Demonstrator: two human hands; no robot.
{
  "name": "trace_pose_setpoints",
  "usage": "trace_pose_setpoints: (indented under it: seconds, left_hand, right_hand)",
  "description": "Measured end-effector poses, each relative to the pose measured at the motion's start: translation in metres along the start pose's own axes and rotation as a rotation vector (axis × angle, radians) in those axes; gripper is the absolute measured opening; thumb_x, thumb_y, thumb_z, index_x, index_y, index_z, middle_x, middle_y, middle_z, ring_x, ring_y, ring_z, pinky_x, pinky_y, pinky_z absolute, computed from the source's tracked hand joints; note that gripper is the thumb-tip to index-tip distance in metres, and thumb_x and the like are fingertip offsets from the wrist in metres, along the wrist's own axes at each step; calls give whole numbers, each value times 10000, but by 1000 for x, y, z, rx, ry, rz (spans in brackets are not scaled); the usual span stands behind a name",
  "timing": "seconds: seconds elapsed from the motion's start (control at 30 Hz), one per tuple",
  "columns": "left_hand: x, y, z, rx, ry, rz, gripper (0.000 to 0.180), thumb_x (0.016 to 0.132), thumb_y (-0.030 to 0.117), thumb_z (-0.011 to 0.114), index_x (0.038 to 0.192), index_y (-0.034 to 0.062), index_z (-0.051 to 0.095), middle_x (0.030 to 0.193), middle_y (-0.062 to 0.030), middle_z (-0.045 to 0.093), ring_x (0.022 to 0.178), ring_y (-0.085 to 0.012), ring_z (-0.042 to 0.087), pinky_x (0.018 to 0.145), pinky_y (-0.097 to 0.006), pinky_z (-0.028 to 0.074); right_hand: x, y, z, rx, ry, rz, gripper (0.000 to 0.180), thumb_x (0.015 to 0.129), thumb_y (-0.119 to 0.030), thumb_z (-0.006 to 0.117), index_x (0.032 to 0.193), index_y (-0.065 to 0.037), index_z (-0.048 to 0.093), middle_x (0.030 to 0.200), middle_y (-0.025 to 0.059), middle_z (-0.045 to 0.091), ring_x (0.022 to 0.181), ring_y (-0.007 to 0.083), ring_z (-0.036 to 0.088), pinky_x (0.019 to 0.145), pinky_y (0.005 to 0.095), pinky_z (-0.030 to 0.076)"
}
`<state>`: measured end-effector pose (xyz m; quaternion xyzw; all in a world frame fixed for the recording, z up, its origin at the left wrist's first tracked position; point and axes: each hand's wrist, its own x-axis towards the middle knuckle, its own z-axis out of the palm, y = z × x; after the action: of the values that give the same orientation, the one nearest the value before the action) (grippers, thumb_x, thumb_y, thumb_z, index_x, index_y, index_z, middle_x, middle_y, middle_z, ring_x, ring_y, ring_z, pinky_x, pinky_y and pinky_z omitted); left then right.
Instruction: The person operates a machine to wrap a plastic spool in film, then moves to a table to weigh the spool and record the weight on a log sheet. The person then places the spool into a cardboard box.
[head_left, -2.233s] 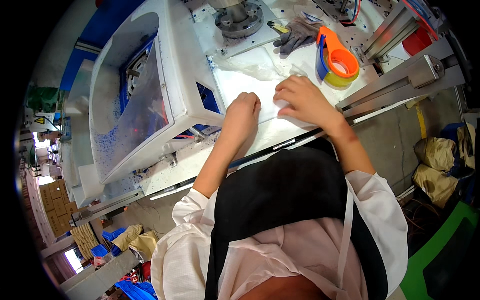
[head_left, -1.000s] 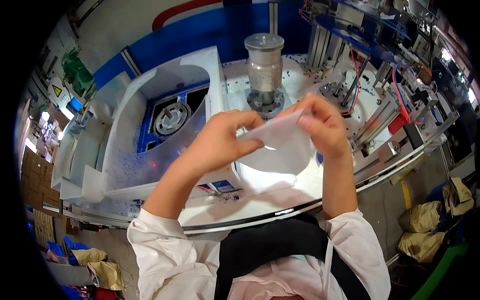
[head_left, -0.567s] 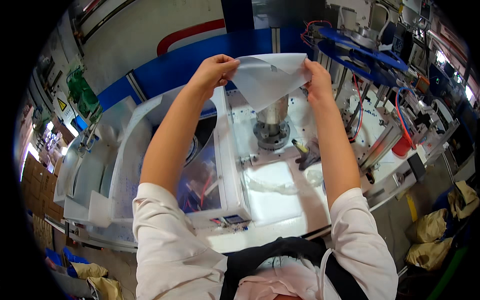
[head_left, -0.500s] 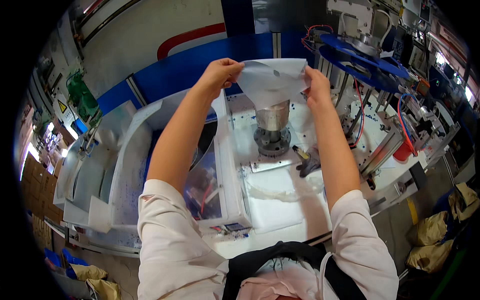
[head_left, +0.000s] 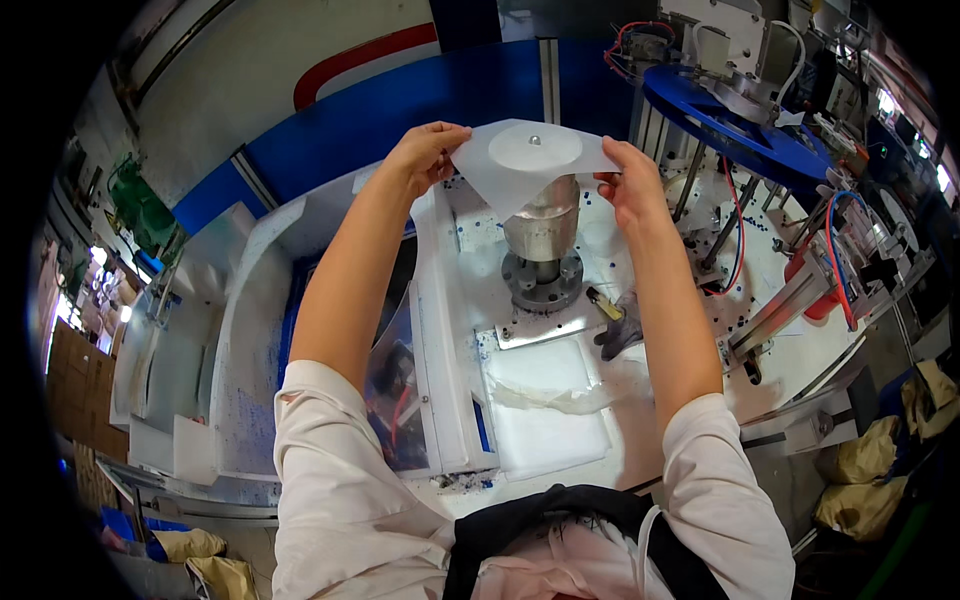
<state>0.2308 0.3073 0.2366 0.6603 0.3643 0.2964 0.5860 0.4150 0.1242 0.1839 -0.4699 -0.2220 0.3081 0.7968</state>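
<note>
a: ok what's different from half a second ago?
b: the white sheet [head_left: 485, 172] was tilted up more. now it's lying flatter over the metal cylinder [head_left: 543, 225], around 12 to 1 o'clock in the view, and a shiny tip [head_left: 534, 140] shows in its middle.
a: and the grip?
b: left hand [head_left: 425, 160] has the 9 o'clock corner pinched, thumb to fingers, just thin sheet between. right hand [head_left: 632, 184] pinches the 3 o'clock edge, other fingers loosely curled.
a: anything around it?
b: grey glove [head_left: 621, 331] at 5 o'clock from the cylinder, white stack [head_left: 546, 440] at 6.
</note>
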Motion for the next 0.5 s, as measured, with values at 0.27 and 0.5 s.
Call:
trace_pose_setpoints:
  seconds: [0.27,0.5]
  left_hand:
    - [-21,-12,-4,-124,-104,-182,665,861,684,406,953,44,564,775,-73,589,713,-131,543,599,-247,426]
    - [-31,-29,-2,-201,-160,-290,619,898,615,416,1036,29,559,906,-76,589,765,-138,546,639,-249,421]
  right_hand:
    - [-6,6,3,15,61,66,269,867,-373,601,890,-105,587,889,22,575,692,138,528,542,246,388]
    - [-6,16,-19,108,-103,187,404,875,-512,524,918,-114,580,886,55,584,718,163,546,583,301,406]
